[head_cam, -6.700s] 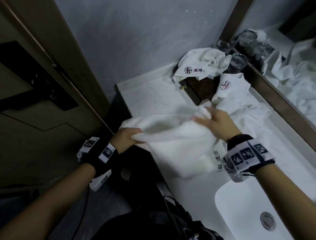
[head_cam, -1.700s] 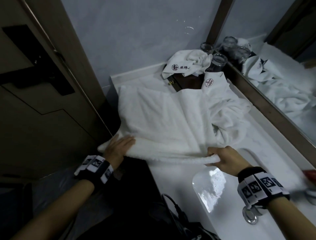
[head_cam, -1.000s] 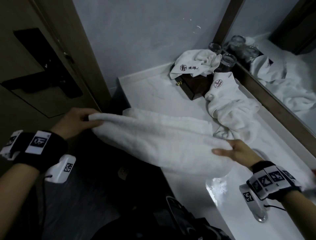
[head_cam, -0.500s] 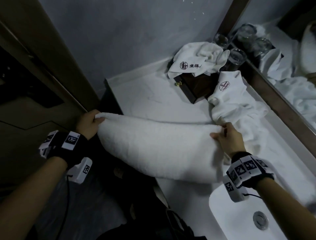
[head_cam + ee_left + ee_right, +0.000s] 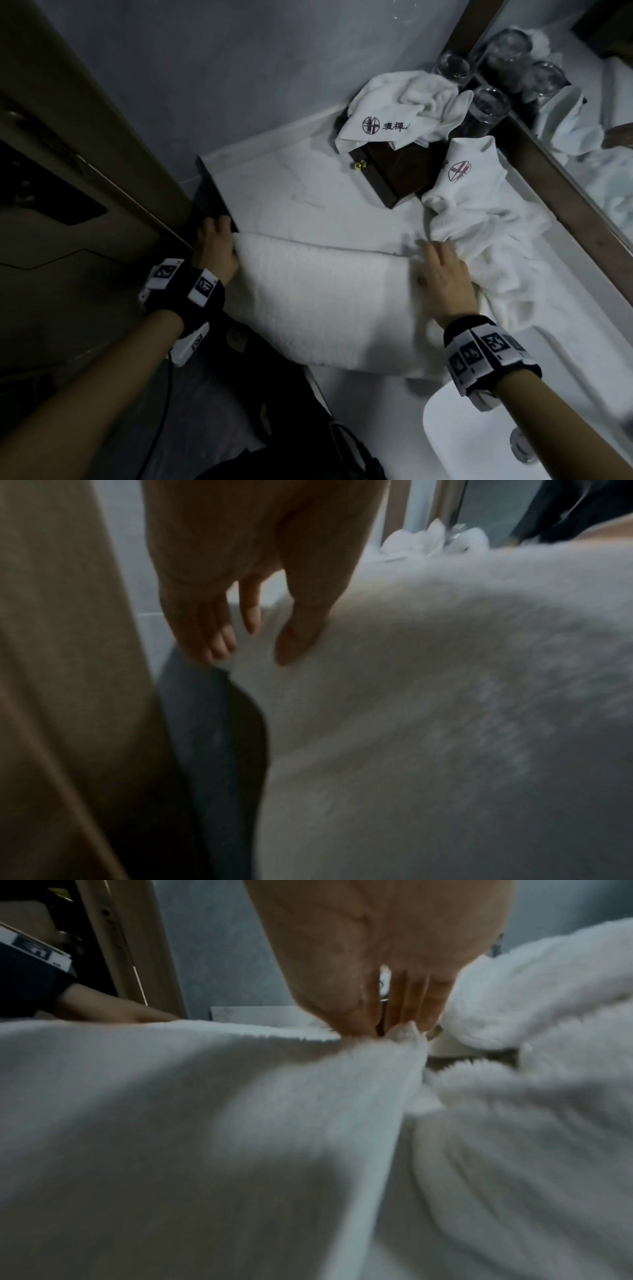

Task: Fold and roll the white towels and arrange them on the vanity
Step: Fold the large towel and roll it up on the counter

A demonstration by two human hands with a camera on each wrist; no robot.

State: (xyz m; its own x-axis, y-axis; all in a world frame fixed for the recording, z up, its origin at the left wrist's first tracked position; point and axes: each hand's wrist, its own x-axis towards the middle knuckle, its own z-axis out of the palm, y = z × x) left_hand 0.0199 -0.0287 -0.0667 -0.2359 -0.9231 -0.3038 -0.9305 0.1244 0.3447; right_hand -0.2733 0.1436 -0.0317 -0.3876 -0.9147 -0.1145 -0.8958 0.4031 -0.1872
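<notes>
The folded white terry towel (image 5: 329,301) lies across the front edge of the white marble counter (image 5: 301,192), stretched between both hands so its fold stays square. The left hand (image 5: 214,250) pinches the towel's far-left corner with thumb and curled fingers, holding it taut. The right hand (image 5: 445,274) pinches the opposite corner, just beside a crumpled white towel (image 5: 479,219), likely keeping the 2 apart before rolling.

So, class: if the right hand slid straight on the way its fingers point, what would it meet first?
Probably the crumpled white towel just beyond the right hand; the dark wooden box lies farther; depth is unclear.
</notes>
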